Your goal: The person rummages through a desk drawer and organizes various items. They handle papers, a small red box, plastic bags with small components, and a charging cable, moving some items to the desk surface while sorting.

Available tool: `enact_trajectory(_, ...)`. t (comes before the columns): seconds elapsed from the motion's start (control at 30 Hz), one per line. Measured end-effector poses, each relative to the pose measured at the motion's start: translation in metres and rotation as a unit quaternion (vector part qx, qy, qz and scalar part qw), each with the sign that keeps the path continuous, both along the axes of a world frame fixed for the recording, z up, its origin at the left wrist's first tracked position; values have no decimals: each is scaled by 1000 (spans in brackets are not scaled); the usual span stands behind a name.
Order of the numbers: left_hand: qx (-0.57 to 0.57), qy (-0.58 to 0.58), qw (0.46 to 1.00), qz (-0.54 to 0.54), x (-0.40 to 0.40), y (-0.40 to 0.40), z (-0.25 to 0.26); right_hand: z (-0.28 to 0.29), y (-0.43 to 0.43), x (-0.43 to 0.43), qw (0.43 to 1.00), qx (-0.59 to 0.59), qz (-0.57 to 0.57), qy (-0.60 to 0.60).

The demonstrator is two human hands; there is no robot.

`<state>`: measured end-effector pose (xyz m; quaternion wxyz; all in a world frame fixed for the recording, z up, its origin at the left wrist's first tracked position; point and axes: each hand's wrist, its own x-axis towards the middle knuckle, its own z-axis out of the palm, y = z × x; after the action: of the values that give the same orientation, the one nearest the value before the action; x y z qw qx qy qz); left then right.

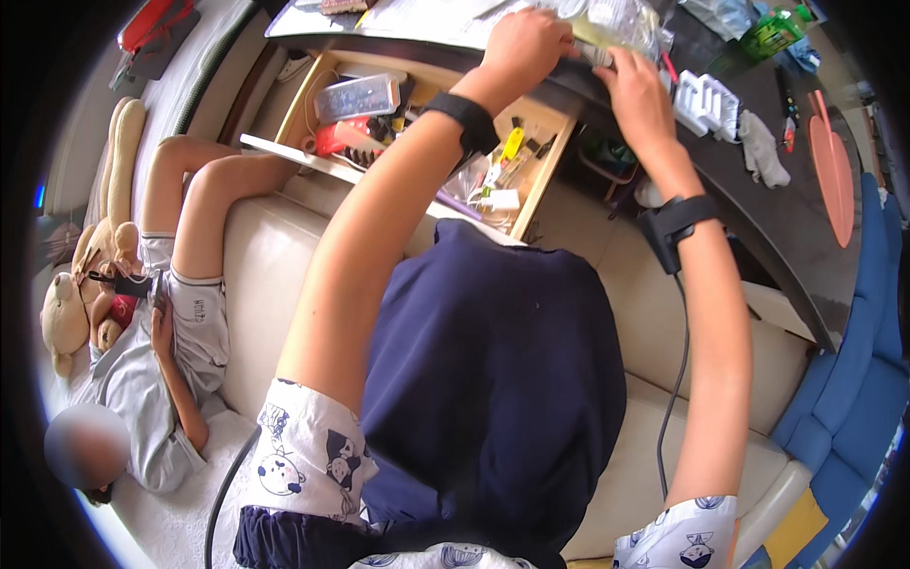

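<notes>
My left hand (pixel 530 44) reaches over the desk's front edge, its fingers curled beside a yellowish see-through plastic piece (pixel 589 32). What its fingertips grip is hidden. Close by on the right, my right hand (pixel 638 96) pinches a small pale item (pixel 601 57) at the edge, too blurred to name. Clear plastic packaging (pixel 625 25) lies just behind both hands. Below my left forearm, a pulled-out wooden drawer (pixel 549 174) holds a clear-lidded box (pixel 359 98), a yellow utility knife (pixel 512 144), a white charger (pixel 502 199) and red items.
On the dark desk (pixel 768 220) are a white plastic organizer (pixel 706 105), a grey cloth (pixel 762 151), a pink leaf-shaped item (pixel 832 174) and a green bottle (pixel 775 32). Left, another person (pixel 153 398) lies near a teddy bear (pixel 67 313). A cable (pixel 679 398) trails from my right wrist strap.
</notes>
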<state>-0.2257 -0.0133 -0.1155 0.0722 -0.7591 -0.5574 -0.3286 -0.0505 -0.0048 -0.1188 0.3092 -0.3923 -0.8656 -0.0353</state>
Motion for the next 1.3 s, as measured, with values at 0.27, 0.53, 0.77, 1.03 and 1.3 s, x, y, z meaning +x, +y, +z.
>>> enact_trajectory(0.27, 55, 35, 988, -140, -14, -24, -21, -30, -14, -14, 991, 111, 70, 29)
enact_trajectory(0.53, -476, 94, 845, -226, -80, -49, -137, -141, -26, -79, 833, -384, 192, -350)
enact_trajectory(0.77, -699, 194, 656, -209, -66, -16, -221, -182, -19, -120, 709, -539, 114, -441)
enact_trajectory(1.03, -668, 211, 682, -211, -51, -23, -243, -219, -8, -108, 719, -561, 120, -393)
enact_trajectory(1.3, -744, -75, 643, -169, -69, -19, -217, -205, -13, -102, 736, -574, 133, -334)
